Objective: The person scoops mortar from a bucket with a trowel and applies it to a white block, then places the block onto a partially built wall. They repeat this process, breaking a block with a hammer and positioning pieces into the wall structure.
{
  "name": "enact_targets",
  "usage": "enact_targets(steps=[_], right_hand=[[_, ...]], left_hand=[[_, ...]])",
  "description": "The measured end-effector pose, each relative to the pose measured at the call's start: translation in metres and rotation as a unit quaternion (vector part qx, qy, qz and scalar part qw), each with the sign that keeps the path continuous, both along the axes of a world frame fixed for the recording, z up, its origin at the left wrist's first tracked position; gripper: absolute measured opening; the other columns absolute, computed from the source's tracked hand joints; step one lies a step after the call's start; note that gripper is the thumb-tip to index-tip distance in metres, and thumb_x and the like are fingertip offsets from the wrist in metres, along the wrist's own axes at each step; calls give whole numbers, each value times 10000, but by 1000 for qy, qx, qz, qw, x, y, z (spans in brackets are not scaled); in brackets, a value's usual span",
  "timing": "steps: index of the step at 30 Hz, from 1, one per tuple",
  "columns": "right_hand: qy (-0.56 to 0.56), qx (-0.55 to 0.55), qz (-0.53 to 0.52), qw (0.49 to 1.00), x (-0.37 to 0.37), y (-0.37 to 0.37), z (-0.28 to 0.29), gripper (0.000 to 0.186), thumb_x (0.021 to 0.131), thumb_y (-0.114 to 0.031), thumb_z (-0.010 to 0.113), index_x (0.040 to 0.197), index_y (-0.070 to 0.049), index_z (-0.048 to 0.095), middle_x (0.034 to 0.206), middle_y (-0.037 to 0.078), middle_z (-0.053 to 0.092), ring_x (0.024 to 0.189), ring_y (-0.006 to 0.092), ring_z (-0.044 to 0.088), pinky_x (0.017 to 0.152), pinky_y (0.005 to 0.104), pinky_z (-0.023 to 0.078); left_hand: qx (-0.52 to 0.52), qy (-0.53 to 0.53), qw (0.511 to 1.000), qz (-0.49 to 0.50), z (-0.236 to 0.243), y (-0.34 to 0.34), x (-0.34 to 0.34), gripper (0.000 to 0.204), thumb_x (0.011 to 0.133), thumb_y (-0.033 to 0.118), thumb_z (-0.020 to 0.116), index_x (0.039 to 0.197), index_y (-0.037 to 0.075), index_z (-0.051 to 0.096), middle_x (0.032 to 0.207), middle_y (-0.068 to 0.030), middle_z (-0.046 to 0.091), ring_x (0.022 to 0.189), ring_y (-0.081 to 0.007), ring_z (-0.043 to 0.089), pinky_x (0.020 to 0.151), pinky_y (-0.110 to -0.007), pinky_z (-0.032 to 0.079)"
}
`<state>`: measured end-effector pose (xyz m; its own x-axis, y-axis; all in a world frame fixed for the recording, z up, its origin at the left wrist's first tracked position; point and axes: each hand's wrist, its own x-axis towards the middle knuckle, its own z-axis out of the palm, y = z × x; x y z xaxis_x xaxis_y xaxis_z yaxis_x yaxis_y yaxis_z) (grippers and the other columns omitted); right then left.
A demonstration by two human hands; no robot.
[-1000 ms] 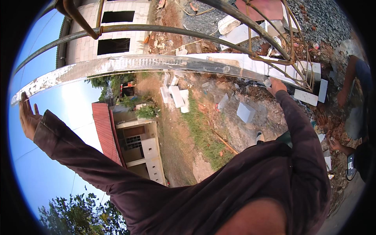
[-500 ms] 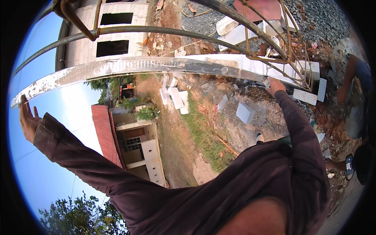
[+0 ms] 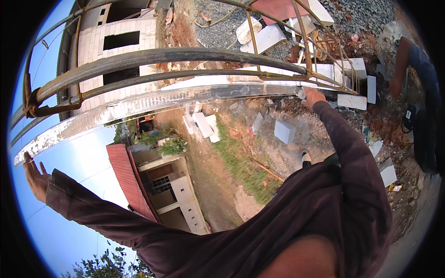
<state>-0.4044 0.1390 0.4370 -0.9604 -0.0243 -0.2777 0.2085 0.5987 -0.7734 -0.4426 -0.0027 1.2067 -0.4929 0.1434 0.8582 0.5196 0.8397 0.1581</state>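
A long, narrow board (image 3: 185,96), smeared with pale mortar toward its left end, runs across the view beside a rusty rebar cage (image 3: 185,56). At the board's far left end is my left hand (image 3: 36,180), its fingers stretched out and apart, the tips at or very near the end. My right hand (image 3: 314,98) is closed at the board's right part, its fingertips at a small round grey weight (image 3: 301,94). A thin string (image 3: 218,98) follows the board's lower edge toward that weight. The fingers' inner side is hidden.
White blocks (image 3: 201,125) lie on the dirt, and a single block (image 3: 284,132) is nearer my right arm. Gravel (image 3: 361,23) is at the upper right. Another person's arm (image 3: 399,67) shows at the right. A house with a red roof (image 3: 127,173) stands beyond my left arm.
The view has shifted; the rebar cage looms larger and lower across the board. My left hand and the board's left end sit lower in the picture. Both hands keep their places along the board.
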Motion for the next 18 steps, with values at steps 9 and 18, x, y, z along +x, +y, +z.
enact_targets(steps=[9,18], right_hand=[[-21,-14,19,1000,-1,4,7,578,780,-240,697,1265,-37,460,1253,174,530,1193,318,477,989,401,402],[-34,-4,23,999,1,8,23,461,783,-254,691,1148,-14,546,1168,178,564,1145,326,504,963,406,422]], left_hand=[[9,0,1000,-2,14,-11,-4,423,948,300,432,1287,60,508,1353,-63,500,1318,-180,361,1073,-451,199],[1,6,999,-32,25,-22,-9,434,949,317,457,1280,42,510,1358,-82,494,1324,-195,362,1070,-459,204]])
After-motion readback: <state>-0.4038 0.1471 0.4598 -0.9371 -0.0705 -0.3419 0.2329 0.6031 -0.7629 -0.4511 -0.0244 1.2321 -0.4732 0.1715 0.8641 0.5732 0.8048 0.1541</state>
